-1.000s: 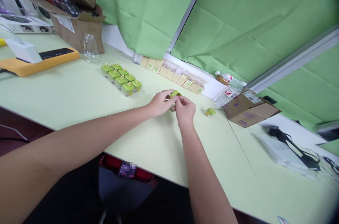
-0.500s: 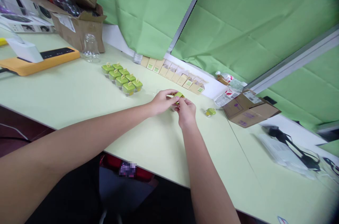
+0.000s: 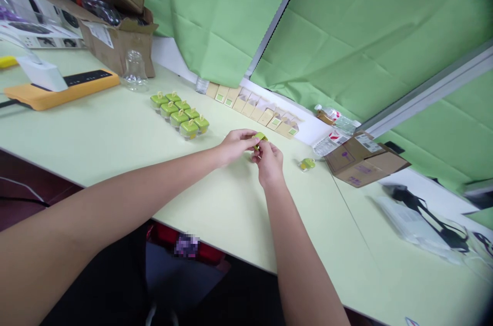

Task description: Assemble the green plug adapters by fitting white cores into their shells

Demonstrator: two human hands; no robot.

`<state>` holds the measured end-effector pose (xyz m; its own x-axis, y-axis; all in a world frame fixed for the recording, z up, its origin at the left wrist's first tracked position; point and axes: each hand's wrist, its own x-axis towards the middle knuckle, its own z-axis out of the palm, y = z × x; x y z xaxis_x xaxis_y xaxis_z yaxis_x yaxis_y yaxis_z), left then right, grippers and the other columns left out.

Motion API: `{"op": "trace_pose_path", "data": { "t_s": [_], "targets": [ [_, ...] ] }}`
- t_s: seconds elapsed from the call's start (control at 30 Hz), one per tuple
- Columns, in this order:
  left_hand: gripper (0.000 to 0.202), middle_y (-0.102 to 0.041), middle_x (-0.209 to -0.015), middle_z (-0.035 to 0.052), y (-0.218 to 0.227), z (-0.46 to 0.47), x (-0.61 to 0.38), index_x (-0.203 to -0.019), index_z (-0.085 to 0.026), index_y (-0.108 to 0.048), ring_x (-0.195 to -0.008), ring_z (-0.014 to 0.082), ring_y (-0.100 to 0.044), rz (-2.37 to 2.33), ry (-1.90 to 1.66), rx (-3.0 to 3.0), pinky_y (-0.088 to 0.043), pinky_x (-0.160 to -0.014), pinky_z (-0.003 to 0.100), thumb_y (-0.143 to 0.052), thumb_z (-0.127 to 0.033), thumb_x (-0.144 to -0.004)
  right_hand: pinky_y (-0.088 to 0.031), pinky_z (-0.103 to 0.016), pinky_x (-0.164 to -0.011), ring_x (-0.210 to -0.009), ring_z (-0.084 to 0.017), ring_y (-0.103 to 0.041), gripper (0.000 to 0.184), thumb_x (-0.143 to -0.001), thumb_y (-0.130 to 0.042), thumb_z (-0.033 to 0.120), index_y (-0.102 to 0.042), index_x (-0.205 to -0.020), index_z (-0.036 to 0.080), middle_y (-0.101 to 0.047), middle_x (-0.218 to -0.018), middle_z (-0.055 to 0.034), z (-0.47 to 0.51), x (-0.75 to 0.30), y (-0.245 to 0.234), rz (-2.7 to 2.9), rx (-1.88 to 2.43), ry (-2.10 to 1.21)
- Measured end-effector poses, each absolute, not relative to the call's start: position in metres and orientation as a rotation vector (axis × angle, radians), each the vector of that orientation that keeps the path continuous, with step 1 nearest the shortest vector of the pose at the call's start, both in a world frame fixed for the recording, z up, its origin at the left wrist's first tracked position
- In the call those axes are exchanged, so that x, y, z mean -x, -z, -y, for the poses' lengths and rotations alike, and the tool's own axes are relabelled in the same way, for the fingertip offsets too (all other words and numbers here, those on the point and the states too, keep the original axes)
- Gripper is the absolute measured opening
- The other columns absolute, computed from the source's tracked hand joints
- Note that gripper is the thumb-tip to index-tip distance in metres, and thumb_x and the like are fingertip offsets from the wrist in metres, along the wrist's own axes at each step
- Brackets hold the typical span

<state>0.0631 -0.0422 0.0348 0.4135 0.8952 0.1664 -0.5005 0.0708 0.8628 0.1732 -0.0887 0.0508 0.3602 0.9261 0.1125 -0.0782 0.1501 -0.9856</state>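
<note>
Both my hands meet over the middle of the pale green table [image 3: 115,136]. My left hand [image 3: 234,145] and my right hand [image 3: 268,161] pinch one small green lidded piece [image 3: 261,137] between their fingertips, just above the tabletop. A group of several matching green-lidded clear cubes [image 3: 179,114] stands in two rows to the left. One more green piece [image 3: 307,164] lies alone to the right of my hands.
A row of small tan cartons [image 3: 252,108] lines the back edge. A cardboard box [image 3: 362,159] and plastic bottles [image 3: 334,118] sit at the right. A glass jar [image 3: 133,70], an orange tray [image 3: 61,90] and an open carton [image 3: 115,38] stand at the left. Bagged cables [image 3: 419,215] lie far right.
My hands have stayed together on the green piece, turning it slightly between the fingers. The view has shifted a little; nothing else on the table has moved.
</note>
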Motion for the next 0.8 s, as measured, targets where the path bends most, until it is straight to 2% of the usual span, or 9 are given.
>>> {"op": "trace_pose_path", "data": {
  "t_s": [0.1, 0.2, 0.3, 0.4, 0.6, 0.8],
  "targets": [
    [0.031, -0.073, -0.103, 0.0114, -0.035, 0.04, -0.062, -0.099, -0.011, -0.073, -0.087, 0.0167, -0.067, -0.46, -1.118, -1.003, -0.052, -0.089, 0.036, -0.082, -0.027, -0.074, -0.039, -0.021, -0.046, -0.057, -0.009, -0.049, 0.016, -0.071, -0.066, 0.033, -0.06, -0.072, 0.019, -0.053, -0.066, 0.0031, 0.09, -0.174, -0.052, 0.934, 1.155, -0.945],
    [0.023, -0.073, -0.097, 0.0097, -0.037, 0.033, -0.057, -0.094, -0.01, -0.073, -0.087, 0.015, -0.066, -0.481, -1.169, -0.974, -0.051, -0.091, 0.034, -0.079, -0.025, -0.077, -0.043, -0.022, -0.047, -0.062, -0.01, -0.057, 0.017, -0.07, -0.064, 0.034, -0.058, -0.078, 0.02, -0.06, -0.083, 0.0003, 0.091, -0.176, -0.056, 0.931, 1.11, -0.973],
    [0.013, -0.071, -0.09, 0.0069, -0.042, 0.026, -0.05, -0.089, -0.011, -0.07, -0.08, 0.0128, -0.065, -0.533, -1.219, -0.869, -0.052, -0.085, 0.03, -0.073, -0.021, -0.08, -0.045, -0.023, -0.048, -0.063, -0.011, -0.061, 0.017, -0.07, -0.063, 0.033, -0.054, -0.079, 0.021, -0.064, -0.091, -0.0013, 0.092, -0.179, -0.06, 0.912, 1.12, -0.932],
    [0.007, -0.068, -0.082, 0.0049, -0.047, 0.023, -0.046, -0.086, -0.013, -0.065, -0.071, 0.0131, -0.065, -0.534, -1.182, -0.785, -0.051, -0.073, 0.028, -0.063, -0.019, -0.085, -0.045, -0.022, -0.047, -0.059, -0.009, -0.058, 0.016, -0.07, -0.064, 0.03, -0.053, -0.077, 0.021, -0.067, -0.089, -0.0022, 0.09, -0.183, -0.06, 0.825, 1.208, -0.83],
    [0.012, -0.07, -0.077, 0.0052, -0.048, 0.021, -0.043, -0.094, -0.016, -0.062, -0.059, 0.0135, -0.06, -0.594, -1.069, -0.705, -0.045, -0.056, 0.025, -0.052, -0.023, -0.089, -0.051, -0.022, -0.051, -0.055, -0.009, -0.055, 0.017, -0.069, -0.062, 0.024, -0.058, -0.085, 0.023, -0.066, -0.077, 0.0012, 0.085, -0.195, -0.057, 0.644, 1.246, -0.705],
    [0.022, -0.073, -0.085, 0.0105, -0.05, 0.02, -0.036, -0.089, -0.014, -0.061, -0.051, 0.0098, -0.049, -0.573, -1.053, -0.696, -0.039, -0.047, 0.023, -0.051, -0.034, -0.094, -0.051, -0.022, -0.05, -0.059, -0.009, -0.056, 0.02, -0.071, -0.066, 0.033, -0.069, -0.086, 0.021, -0.067, -0.089, -0.0016, 0.086, -0.203, -0.054, 0.667, 1.273, -0.723]
  ]
}}
